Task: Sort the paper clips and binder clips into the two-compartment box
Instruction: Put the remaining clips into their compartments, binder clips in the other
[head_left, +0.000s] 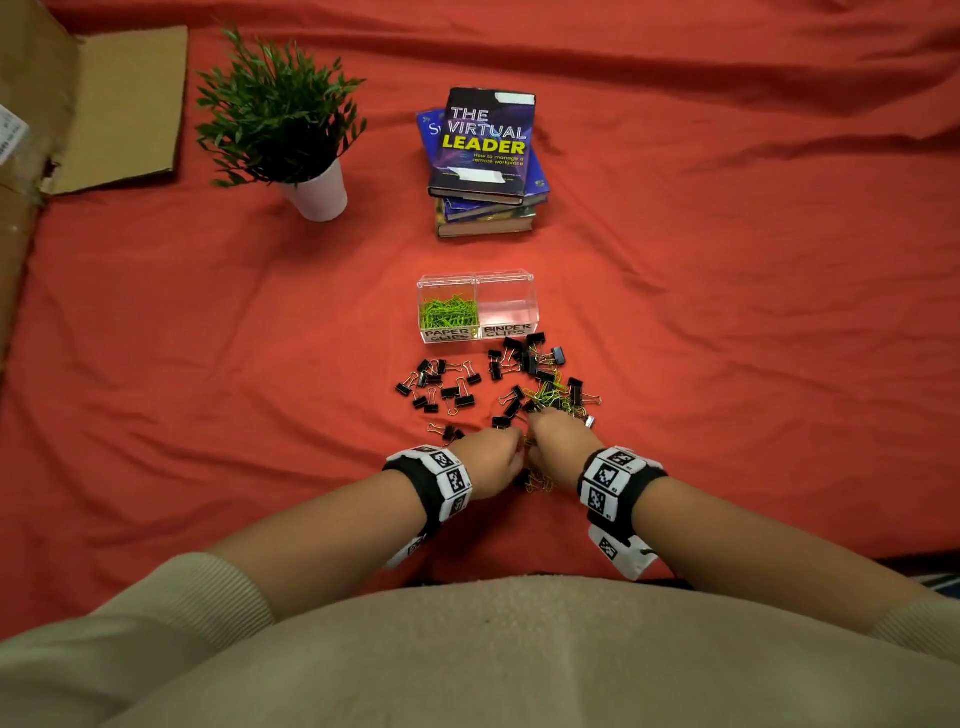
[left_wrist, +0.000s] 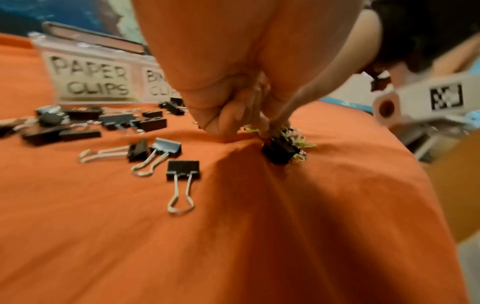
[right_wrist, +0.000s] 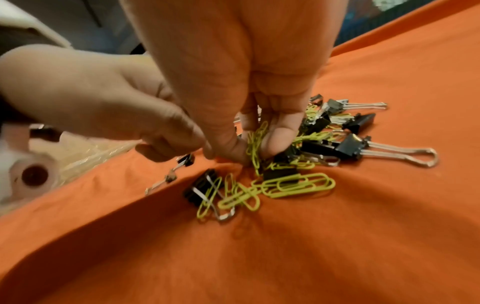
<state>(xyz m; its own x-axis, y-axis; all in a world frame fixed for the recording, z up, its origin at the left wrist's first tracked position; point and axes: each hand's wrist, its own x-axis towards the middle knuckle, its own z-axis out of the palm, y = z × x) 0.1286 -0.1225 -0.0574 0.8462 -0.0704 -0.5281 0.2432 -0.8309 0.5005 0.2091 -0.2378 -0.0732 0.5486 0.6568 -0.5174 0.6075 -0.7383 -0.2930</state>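
A clear two-compartment box (head_left: 475, 278) stands on the red cloth. Its left half, labelled PAPER CLIPS (left_wrist: 91, 78), holds green paper clips (head_left: 448, 312); the BINDER CLIPS half (head_left: 506, 312) looks empty. Black binder clips (head_left: 441, 384) lie scattered in front of it, and a mixed pile (head_left: 545, 389) lies to their right. My right hand (right_wrist: 249, 148) pinches a few yellow-green paper clips (right_wrist: 255, 139) at the near edge of that pile. My left hand (left_wrist: 228, 123) is beside it, fingers curled down onto the cloth; what they hold is hidden.
A stack of books (head_left: 485, 166) sits behind the box, and a potted plant (head_left: 291, 124) is at the back left. Cardboard (head_left: 119, 109) lies at the far left. More paper clips (right_wrist: 293, 185) and a binder clip (right_wrist: 202, 189) lie just under my hands.
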